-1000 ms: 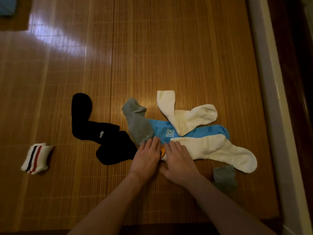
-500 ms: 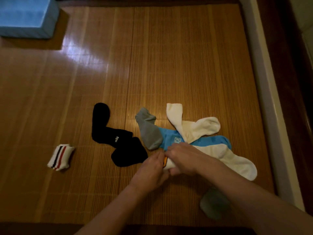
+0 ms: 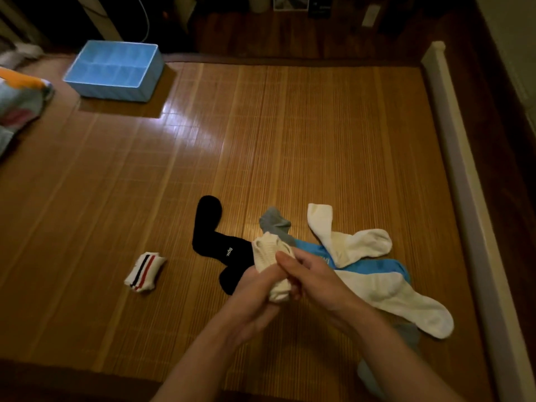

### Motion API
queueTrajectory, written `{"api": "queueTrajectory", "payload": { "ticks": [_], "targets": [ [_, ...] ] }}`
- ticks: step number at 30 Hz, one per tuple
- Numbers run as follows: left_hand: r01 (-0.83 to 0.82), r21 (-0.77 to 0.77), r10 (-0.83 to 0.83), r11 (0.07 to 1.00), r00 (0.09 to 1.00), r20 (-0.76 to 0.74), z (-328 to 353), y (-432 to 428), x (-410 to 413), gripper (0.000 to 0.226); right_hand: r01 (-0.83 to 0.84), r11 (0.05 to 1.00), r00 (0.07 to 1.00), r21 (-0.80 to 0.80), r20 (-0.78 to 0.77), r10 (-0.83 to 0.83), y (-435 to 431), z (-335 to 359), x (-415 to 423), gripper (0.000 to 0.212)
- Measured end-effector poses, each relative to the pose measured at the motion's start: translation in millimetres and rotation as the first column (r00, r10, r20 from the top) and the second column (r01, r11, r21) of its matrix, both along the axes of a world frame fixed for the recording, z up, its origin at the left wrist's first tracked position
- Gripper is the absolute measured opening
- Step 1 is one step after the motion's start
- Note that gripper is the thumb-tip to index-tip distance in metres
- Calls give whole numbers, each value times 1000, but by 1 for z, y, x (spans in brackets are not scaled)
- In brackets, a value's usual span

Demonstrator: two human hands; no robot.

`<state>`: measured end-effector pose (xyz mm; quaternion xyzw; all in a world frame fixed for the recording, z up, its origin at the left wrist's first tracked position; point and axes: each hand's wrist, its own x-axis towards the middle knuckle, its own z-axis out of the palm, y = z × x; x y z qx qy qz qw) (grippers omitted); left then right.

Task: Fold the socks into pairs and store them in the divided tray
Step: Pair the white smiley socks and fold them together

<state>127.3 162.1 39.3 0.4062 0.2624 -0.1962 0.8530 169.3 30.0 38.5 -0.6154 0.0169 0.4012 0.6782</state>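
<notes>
Left hand [image 3: 255, 288]: fingers curled round cream sock [image 3: 268, 250], held above mat [image 3: 290, 140]
Right hand [image 3: 316, 277]: grips same sock
Pile beyond hands: black socks [image 3: 214, 242], grey sock [image 3: 274, 223], blue sock [image 3: 377, 265], white socks [image 3: 356, 248]
Striped pair [image 3: 145, 271]: folded, left of pile
Divided tray [image 3: 116, 92]: far left, well apart

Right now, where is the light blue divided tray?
Head view, far upper left: the light blue divided tray sits on the bamboo mat, beside patterned bedding.
</notes>
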Motion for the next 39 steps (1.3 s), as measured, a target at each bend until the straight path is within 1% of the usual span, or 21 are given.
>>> {"api": "queueTrajectory", "payload": {
  "ticks": [1, 4, 7, 9, 10, 12, 15, 18, 21, 23, 25, 27, 29, 31, 34, 36, 37, 38, 39],
  "targets": [
    [42, -7, -42, 999, 999, 20, 6, 2, -2, 26, -11, 999, 1000, 43, -17, 12, 3, 5, -1, 40],
    [142, 13, -142, 990, 989, 31, 19, 10, -6, 30, -70, 994, 997, 86, -32, 73, 8, 18, 4, 53],
    [258, -56, -255, 965, 965, 60, 27, 21, -13, 42, -147, 974, 985, 174, -66, 160, 11, 27, 4, 52],
    [328, -120, -320, 937, 944, 79, 29, 28, -20, 50, -189, 947, 972, 259, -87, 218, 15, 34, 1, 60],
    [352, -156, -341, 923, 935, 94, 29, 30, -24, 47, -202, 938, 969, 281, -80, 232, 18, 36, -1, 61],
    [378, -195, -362, 905, 925, 114, 29, 33, -31, 31, -212, 934, 972, 288, -41, 233, 23, 37, -5, 51],
    [335, -166, -322, 927, 941, 103, 31, 35, -41, 19, -176, 953, 983, 248, -10, 184, 31, 34, -10, 36],
    [256, -55, -255, 965, 966, 34, 30, 41, -44, 27, -103, 977, 992, 188, -48, 114, 41, 33, -16, 31],
    [230, 79, -232, 970, 972, 20, 27, 53, -43, 38, 1, 997, 999, 76, -47, 2, 54, 28, -20, 41],
    [220, 178, -225, 959, 974, 5, 23, 60, -42, 38, 33, 999, 999, 2, -42, -33, 66, 23, -21, 48],
    [201, 286, -213, 937, 977, 11, 17, 67, -42, 32, 64, 997, 996, -49, -58, -67, 79, 15, -19, 47],
    [185, 431, -213, 883, 977, 17, 11, 77, -44, 34, 151, 987, 982, -47, -104, -155, 91, 6, -15, 41],
    [162, 588, -211, 793, 977, 16, 7, 85, -48, 39, 229, 973, 962, -40, -145, -232, 102, -3, -12, 37],
    [102, 695, -193, 712, 980, 54, 3, 90, -53, 41, 261, 964, 953, -54, -143, -266, 115, -10, -12, 33],
    [-75, 736, -83, 673, 981, 176, 0, 93, -60, 55, 305, 950, 934, -61, -174, -311, 137, -14, -14, 32],
    [-183, 783, -12, 594, 972, 236, -2, 101, -63, 61, 287, 957, 932, -26, -222, -286, 149, -11, -15, 34],
    [-212, 807, 12, 552, 969, 246, -2, 107, -64, 59, 263, 965, 937, -12, -234, -258, 154, -10, -15, 39],
    [-226, 817, 41, 531, 970, 242, -2, 113, -66, 56, 238, 971, 941, -2, -246, -231, 159, -9, -15, 45],
    [-231, 811, 75, 537, 971, 227, -1, 119, -67, 51, 219, 976, 941, 9, -267, -208, 163, -10, -15, 50]
  ]
}}
